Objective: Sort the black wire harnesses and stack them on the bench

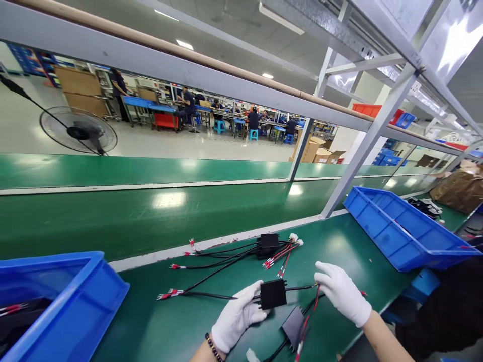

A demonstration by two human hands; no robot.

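Observation:
My left hand (239, 314), in a white glove, holds a black box module (273, 293) by its left side, above the green bench. Black cables with red and white terminals run left from it. My right hand (341, 291), also gloved, pinches the cable on the module's right side, where red wires hang down. Just below lies another black module (294, 324), tilted on the bench. Behind the held one rests a third module (268, 245) with black cables, red wires and white connectors (293, 237).
A blue bin (64, 306) with cabled parts stands at the left front. Another blue bin (403, 226) is at the right. A green conveyor belt (113, 216) runs behind the bench, with a slanted metal post (370, 146) beside it. Dark clothing shows at the lower right.

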